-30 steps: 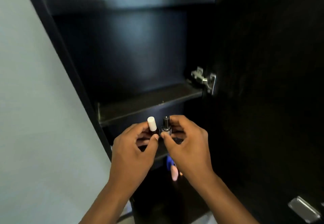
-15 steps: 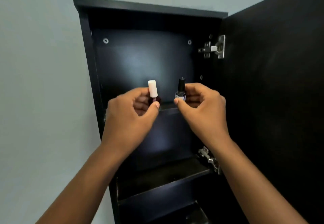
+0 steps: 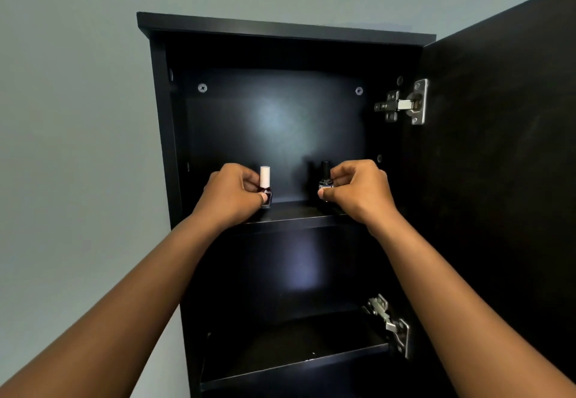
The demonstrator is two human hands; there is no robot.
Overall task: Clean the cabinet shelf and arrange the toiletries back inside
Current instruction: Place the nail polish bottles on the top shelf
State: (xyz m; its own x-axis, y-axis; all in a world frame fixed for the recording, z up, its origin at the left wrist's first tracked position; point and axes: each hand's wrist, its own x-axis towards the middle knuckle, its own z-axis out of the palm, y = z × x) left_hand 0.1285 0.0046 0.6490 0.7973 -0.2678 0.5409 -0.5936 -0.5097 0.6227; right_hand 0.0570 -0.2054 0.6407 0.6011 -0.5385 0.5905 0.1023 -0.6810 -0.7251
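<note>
A tall black cabinet stands open against a pale wall. My left hand grips a small dark red nail polish bottle with a white cap, upright on the top shelf at its left side. My right hand pinches a small dark bottle with a black cap, upright at the right side of the same shelf. Both bottle bases sit at shelf level, partly hidden by my fingers. Both arms reach up from below.
The open cabinet door stands at the right, held by an upper hinge and a lower hinge. A lower shelf lies below. Pale wall fills the left.
My view has risen from the lower shelves to the top compartment. Both hands carried the bottles up, moved apart, and lowered them to the top shelf.
</note>
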